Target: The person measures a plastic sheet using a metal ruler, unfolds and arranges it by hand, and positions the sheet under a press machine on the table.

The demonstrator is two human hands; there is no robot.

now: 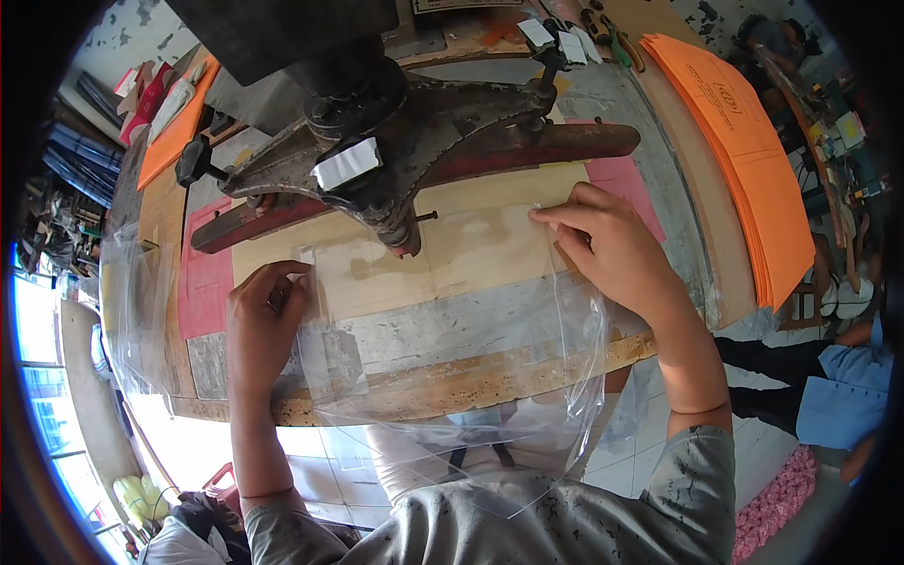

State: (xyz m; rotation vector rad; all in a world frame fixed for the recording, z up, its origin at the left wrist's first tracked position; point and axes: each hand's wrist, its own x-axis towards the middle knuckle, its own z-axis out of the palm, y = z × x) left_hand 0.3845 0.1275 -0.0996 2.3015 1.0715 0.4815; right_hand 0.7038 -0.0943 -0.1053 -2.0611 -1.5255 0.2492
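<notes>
Plastic sheet (443, 325), towards six o'clock, is pinched between closed fingers of the left hand (266, 301) at nine and right hand (607, 240) at two; printing on orange sheets (753, 188) beyond cannot be read.

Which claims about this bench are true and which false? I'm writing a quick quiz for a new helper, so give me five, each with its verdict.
1. The left hand and right hand both pinch the clear plastic sheet. True.
2. The two hands are pressed together. False: they are apart, at opposite sides of the sheet.
3. A white piece is on the dark metal machine. True.
4. The tall stack beyond the right hand is blue. False: that paper stack is orange.
5. Pink material shows near the left end of the long bar. True.
</notes>
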